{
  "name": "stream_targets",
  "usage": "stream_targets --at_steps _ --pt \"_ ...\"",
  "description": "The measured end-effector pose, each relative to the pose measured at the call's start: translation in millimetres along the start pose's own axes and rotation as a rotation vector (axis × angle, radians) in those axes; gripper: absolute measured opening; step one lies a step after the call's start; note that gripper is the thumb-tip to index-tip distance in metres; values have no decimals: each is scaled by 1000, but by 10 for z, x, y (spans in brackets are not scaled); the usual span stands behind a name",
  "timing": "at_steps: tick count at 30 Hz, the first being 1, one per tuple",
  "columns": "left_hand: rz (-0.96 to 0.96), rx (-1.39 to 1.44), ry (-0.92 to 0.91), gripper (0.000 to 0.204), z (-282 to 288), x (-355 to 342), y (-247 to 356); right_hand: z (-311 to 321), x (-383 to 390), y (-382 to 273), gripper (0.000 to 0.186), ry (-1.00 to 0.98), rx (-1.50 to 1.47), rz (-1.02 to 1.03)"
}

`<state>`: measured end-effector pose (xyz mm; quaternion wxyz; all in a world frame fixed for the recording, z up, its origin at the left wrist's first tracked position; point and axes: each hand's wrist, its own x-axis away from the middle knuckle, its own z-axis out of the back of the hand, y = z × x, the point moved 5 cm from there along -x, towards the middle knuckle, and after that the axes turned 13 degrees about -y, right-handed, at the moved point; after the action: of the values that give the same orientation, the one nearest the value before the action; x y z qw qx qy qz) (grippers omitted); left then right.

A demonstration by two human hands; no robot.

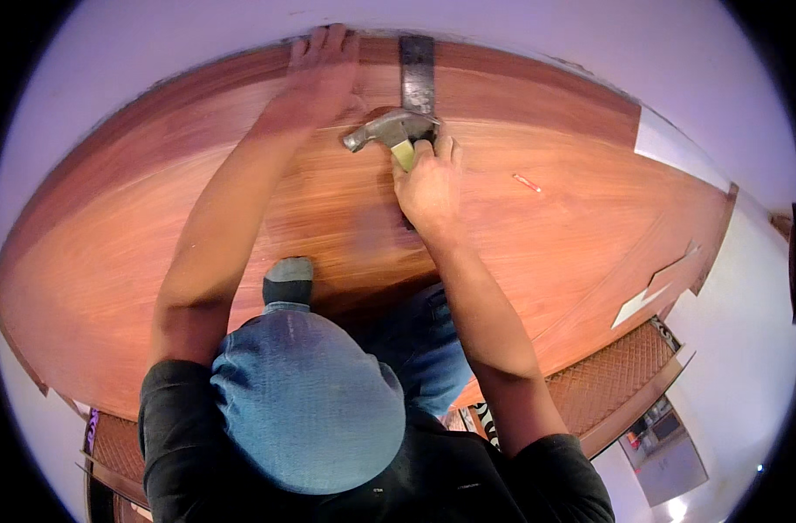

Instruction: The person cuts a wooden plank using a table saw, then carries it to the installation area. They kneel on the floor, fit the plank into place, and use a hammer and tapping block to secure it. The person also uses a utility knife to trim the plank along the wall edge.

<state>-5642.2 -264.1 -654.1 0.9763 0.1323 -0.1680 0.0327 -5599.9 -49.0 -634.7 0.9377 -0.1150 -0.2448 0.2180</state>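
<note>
Denim knee [311,405] loomed closest; right hand [431,190] gripped the hammer [385,131], nearer the dark metal strip [418,74] running ahead to the wall [520,30]; blurry left hand [325,77] looked kinda open.

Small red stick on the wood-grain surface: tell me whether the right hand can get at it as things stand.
Probably yes, but not empty-handed: the right hand is closed on the hammer. The small red stick lies to its right on the wood-grain surface, apparently with nothing between.
</note>
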Motion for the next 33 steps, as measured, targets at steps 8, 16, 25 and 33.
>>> stream_targets --at_steps 8,16,25,33 --pt "67 10 -40 104 124 71 95 437 -6 649 47 -337 -124 -51" --pt "96 4 -94 108 130 26 112 159 272 805 49 -778 246 211" --pt "62 9 -78 110 61 12 73 81 346 698 32 -917 386 267" --pt "53 5 -48 110 102 40 100 247 178 999 49 -517 15 -24"
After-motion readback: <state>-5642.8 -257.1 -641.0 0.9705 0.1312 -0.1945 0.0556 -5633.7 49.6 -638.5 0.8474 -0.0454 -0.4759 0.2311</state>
